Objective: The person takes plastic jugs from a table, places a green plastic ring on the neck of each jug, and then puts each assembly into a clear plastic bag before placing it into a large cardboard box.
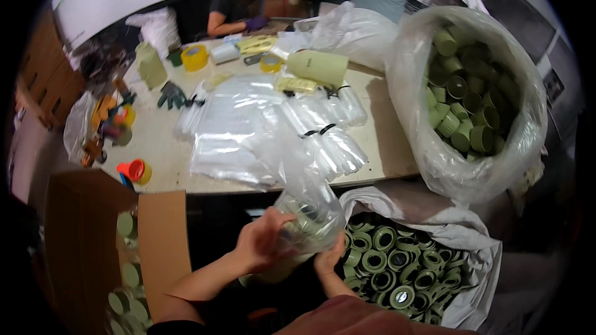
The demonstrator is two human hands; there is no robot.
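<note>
A clear plastic bag with green pieces inside is held up in front of my body, over the table's near edge. My left hand is closed on the bag's left side, its thumb against the film. Lower on the right side, my right hand grips the bag, its fingers partly hidden behind it. The exact shape of the pieces is blurred by the film. Below the bag a pale green rounded thing shows in part. Stacked clear plastic bags lie on the table beyond my hands, beside bundles tied with black bands.
At right, a big plastic sack holds green cups. Nearer, a white sack holds green ring-shaped lids. An open cardboard box with green-topped containers stands lower left. Tape rolls, a glove and a co-worker are farther off.
</note>
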